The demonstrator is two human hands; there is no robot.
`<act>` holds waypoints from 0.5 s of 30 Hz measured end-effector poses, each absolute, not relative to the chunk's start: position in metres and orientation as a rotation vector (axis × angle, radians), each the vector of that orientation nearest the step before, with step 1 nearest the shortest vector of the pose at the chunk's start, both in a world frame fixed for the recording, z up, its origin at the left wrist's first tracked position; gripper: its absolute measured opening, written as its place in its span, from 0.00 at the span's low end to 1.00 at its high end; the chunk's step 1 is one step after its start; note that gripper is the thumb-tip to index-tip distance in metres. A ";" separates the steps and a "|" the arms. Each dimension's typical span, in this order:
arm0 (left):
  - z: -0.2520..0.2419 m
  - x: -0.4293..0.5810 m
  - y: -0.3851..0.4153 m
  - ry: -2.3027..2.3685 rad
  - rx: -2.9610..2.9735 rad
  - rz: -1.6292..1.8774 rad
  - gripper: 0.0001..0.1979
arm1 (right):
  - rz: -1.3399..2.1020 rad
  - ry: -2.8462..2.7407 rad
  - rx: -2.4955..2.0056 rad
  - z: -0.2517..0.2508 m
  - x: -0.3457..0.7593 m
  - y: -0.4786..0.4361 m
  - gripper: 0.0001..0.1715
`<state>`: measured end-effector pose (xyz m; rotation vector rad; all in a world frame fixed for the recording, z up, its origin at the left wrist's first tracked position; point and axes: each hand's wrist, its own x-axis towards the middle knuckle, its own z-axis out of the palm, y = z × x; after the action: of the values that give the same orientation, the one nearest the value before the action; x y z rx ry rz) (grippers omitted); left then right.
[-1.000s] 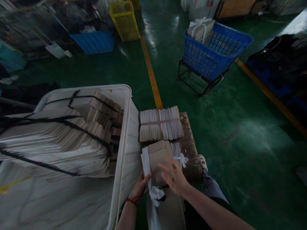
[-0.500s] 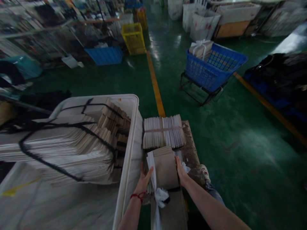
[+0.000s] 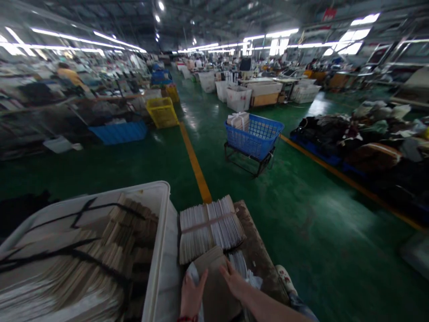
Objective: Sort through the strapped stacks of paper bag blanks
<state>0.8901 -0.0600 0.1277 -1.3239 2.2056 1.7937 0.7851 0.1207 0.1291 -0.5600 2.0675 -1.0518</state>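
My left hand [image 3: 192, 295] and my right hand [image 3: 234, 281] press against the two sides of a brown stack of flat paper pieces [image 3: 214, 286] at the bottom of the view. The fingers of both hands lie flat along its edges. Just beyond it rests a tied bundle of white-edged sheets [image 3: 209, 227] on a worn brown bench [image 3: 256, 248]. White ribbon shows beside the stack, partly hidden by my hands.
A large white bin [image 3: 157, 250] full of strapped paper stacks stands at my left. A blue basket cart [image 3: 253, 138] with a ribbon-tied box stands ahead on the green floor beside a yellow line [image 3: 196, 165]. Dark piles [image 3: 362, 143] lie on the right. A shoe [image 3: 284, 276] shows by the bench.
The view has tilted up, showing the hall. My right hand went from hovering over the stack to its right side. Both hands now sit lower in view, still on the stack.
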 end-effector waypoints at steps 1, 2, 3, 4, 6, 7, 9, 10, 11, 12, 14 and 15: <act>0.127 0.885 -0.065 2.355 -1.248 1.597 0.20 | -1.125 1.995 -0.451 0.126 0.785 0.121 0.34; 0.128 0.881 -0.070 2.487 -1.151 1.355 0.21 | -1.187 1.928 -0.362 0.123 0.785 0.122 0.37; 0.130 0.877 -0.074 2.580 -1.044 1.099 0.22 | -1.244 1.874 -0.304 0.120 0.784 0.122 0.39; 0.133 0.873 -0.077 2.618 -0.957 0.887 0.22 | -1.287 1.841 -0.292 0.117 0.783 0.122 0.42; 0.140 0.864 -0.078 2.598 -0.896 0.639 0.21 | -1.322 1.814 -0.309 0.113 0.781 0.122 0.46; 0.144 0.860 -0.077 2.583 -0.935 0.575 0.21 | -1.307 1.814 -0.319 0.111 0.780 0.122 0.48; 0.149 0.851 -0.069 2.564 -1.054 0.509 0.24 | -1.254 1.821 -0.324 0.109 0.778 0.122 0.49; 0.150 0.847 -0.063 2.568 -1.094 0.484 0.25 | -1.233 1.836 -0.320 0.108 0.777 0.122 0.49; 0.150 0.843 -0.056 2.585 -1.110 0.461 0.25 | -1.221 1.854 -0.318 0.108 0.777 0.122 0.49; 0.151 0.838 -0.049 2.610 -1.104 0.438 0.25 | -1.214 1.869 -0.318 0.108 0.777 0.121 0.48; 0.150 0.830 -0.034 2.663 -1.066 0.404 0.24 | -1.197 1.898 -0.313 0.108 0.776 0.121 0.46; 0.150 0.827 -0.027 2.676 -1.060 0.393 0.25 | -1.183 1.908 -0.311 0.108 0.776 0.121 0.46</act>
<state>0.8269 -0.0268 0.1499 -1.0600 2.6763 0.3931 0.7762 0.1212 0.1079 -0.3108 1.9079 -1.1827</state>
